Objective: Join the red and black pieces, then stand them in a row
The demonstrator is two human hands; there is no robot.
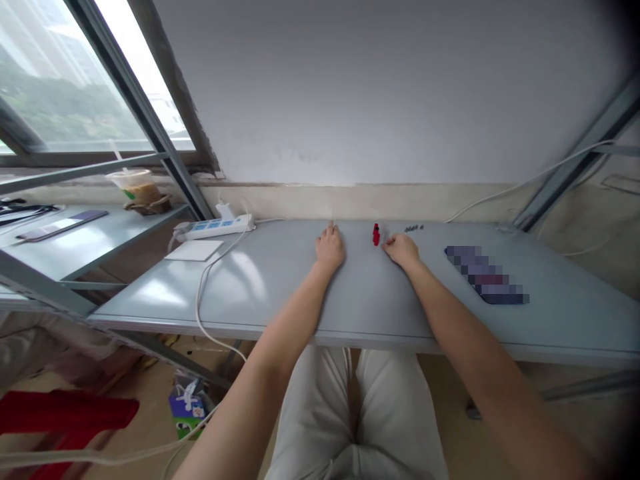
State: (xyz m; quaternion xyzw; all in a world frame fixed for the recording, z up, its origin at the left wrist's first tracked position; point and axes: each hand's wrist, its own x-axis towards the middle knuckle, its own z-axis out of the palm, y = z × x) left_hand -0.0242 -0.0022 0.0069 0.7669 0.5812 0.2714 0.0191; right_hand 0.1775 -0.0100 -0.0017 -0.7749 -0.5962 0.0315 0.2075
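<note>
On the grey desk (280, 293), my left hand (330, 247) rests palm down near the back edge, fingers stretched toward the wall. It holds nothing that I can see. My right hand (402, 250) is pinched at thumb and forefinger; whatever lies between the fingertips is too small to make out. Just left of those fingertips stands a small red object with a black top (376, 235), apart from both hands. Behind my right hand, several tiny dark pieces (412, 229) lie in a row by the wall.
A blurred-out phone-like slab (483, 275) lies at the right. At the left are a white power strip (215, 227), a flat white square (194, 250) and a cable (199, 293) hanging over the front edge. A drink cup (137, 187) stands on the neighbouring desk.
</note>
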